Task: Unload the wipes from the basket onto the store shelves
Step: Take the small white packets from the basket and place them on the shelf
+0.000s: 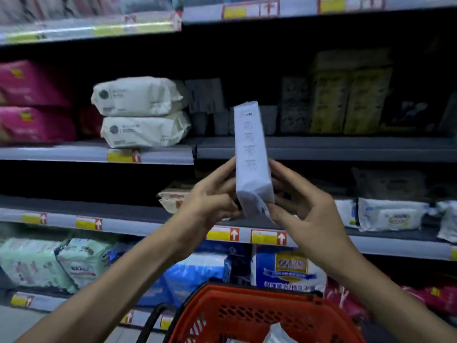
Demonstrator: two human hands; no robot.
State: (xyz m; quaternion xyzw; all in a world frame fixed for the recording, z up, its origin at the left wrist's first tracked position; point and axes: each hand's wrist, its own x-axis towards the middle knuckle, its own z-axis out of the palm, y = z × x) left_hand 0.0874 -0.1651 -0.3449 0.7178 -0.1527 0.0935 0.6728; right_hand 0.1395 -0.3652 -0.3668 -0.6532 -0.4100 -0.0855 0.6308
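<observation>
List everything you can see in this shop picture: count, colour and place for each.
shelves: four, grey, across the view
wipes pack: one, pale lilac, upright between the hands
basket: one, red, bottom centre
cream packs: two, stacked, second shelf down, left
pink packs: two, stacked, same shelf, far left
white packs: at least two, third shelf, right
blue-and-white bag: one, bottom shelf, centre
price tags: several, yellow, shelf edges
left hand: one, grips the wipes pack
right hand: one, grips the wipes pack

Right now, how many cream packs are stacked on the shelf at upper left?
2. The upper pack lies on the lower pack, which rests on the shelf beside the pink packs. More may be hidden behind them.
</observation>
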